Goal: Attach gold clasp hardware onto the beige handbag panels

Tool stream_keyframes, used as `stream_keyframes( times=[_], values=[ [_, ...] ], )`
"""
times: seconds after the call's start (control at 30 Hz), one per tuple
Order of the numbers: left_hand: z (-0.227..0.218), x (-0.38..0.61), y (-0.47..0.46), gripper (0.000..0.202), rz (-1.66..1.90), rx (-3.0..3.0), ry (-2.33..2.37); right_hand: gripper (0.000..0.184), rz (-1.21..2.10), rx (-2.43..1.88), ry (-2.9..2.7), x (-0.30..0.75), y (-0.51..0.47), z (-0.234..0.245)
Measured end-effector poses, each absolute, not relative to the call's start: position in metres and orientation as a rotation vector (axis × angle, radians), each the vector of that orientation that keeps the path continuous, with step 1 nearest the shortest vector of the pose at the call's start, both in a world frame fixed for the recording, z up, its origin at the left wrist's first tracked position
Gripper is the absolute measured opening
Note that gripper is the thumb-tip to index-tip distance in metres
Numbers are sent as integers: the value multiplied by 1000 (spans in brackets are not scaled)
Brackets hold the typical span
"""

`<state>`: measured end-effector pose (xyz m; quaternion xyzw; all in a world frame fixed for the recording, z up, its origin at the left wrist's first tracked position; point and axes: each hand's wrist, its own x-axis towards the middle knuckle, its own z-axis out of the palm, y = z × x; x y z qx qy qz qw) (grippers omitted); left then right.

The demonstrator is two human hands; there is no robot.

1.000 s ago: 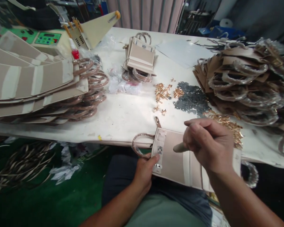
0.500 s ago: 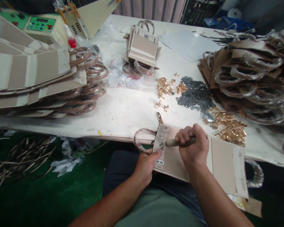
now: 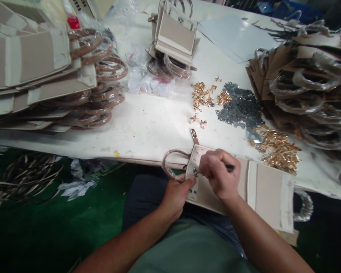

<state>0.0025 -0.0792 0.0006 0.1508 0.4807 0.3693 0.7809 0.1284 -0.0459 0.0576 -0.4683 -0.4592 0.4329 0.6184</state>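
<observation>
Head view: left grip (image 3: 174, 196) pinches a beige panel (image 3: 245, 182), right grip (image 3: 220, 172) clasps a tool (image 3: 230, 167), any lettering unreadable.

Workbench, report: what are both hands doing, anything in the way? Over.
Left hand gripping flat beige bag panel by one end. Right hand closed on mostly hidden dark-ended tool, beside small silver metal fitting. Shiny gold metal fittings beyond, touching neither hand.

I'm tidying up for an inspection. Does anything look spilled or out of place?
Yes: a tangle of strips and crumpled white scraps lie loose on the green floor at the left, looking like dropped waste.
</observation>
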Motion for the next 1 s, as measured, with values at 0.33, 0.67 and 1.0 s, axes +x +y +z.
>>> stream_keyframes(
  times=[0.33,0.67,1.0],
  values=[
    [4,3,-82,37,817,249,982,50,1062,-1268,-1172,124,-23,75],
    [0,2,-85,34,836,232,985,47,963,-1335,-1417,119,-39,68],
    [-5,2,-87,40,806,281,984,44,817,-845,-1138,119,-54,113]
  ],
)
